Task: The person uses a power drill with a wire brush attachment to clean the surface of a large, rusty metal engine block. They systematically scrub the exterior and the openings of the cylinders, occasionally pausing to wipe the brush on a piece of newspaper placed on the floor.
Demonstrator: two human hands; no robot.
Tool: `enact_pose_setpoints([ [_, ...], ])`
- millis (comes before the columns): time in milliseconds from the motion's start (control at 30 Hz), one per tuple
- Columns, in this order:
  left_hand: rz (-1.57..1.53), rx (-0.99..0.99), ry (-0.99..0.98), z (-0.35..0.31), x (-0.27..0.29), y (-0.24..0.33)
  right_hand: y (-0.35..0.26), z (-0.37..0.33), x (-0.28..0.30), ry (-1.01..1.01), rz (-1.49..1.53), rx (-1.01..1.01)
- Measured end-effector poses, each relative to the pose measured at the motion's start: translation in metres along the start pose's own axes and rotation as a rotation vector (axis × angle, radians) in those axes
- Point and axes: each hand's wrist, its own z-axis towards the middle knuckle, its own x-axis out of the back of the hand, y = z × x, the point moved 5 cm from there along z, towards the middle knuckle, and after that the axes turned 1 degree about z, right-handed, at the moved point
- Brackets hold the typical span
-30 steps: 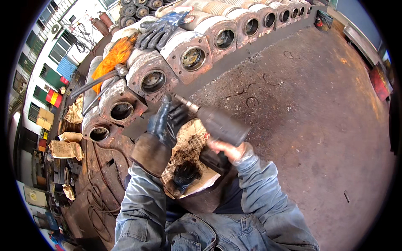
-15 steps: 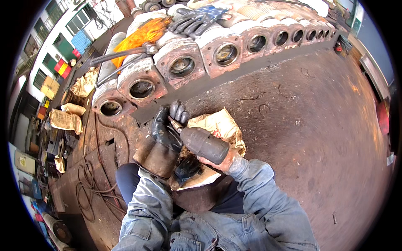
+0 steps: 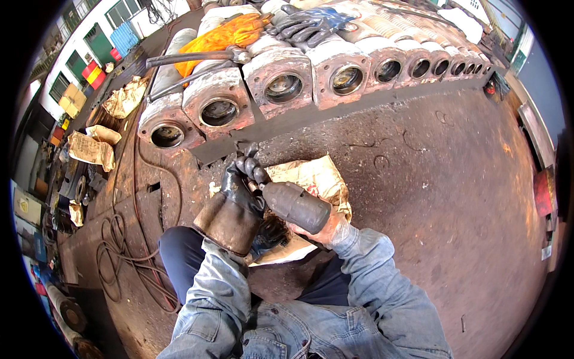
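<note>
My right hand (image 3: 327,228), seemingly in a thin clear covering, grips a dark air impact wrench (image 3: 297,207) around its rear and underside; the handle is mostly hidden. The tool's nose points up and left toward my left hand (image 3: 236,182), which wears a black rubber glove with a brown cuff. Its gloved fingers curl over the metal socket end (image 3: 254,186), partly covering it. Below the wrench, a dark blue-black glove (image 3: 272,232) lies on a crumpled tan paper sack (image 3: 317,176) between my knees.
Ahead runs a row of flanged metal cylinders (image 3: 279,88), open ends facing me. Orange gloves (image 3: 224,40), a blue-grey glove (image 3: 311,25) and a long-handled hammer (image 3: 191,58) lie on top. Coiled hose (image 3: 119,251) covers the floor at left, near paper sacks (image 3: 91,151).
My left fingers, earlier raised beside the wrench's nose, now curl over its socket end. The wrench has barely shifted. The view has tilted slightly, moving the cylinders right and up.
</note>
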Motion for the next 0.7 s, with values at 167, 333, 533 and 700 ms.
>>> enact_pose_setpoints([
  [167,0.190,-0.065,0.024,-0.005,0.011,-0.011,0.026,-0.001,0.002,0.186,0.480,-0.340],
  [333,0.535,-0.171,0.056,-0.015,0.016,-0.033,-0.008,0.003,-0.003,0.007,-0.434,0.040],
  [533,1.459,-0.381,0.174,-0.022,-0.012,-0.090,0.011,0.002,-0.003,0.083,0.310,-0.221],
  [700,3.565,-0.430,0.706,0.050,-0.072,-0.133,-0.039,0.019,-0.018,0.001,-0.337,-0.040],
])
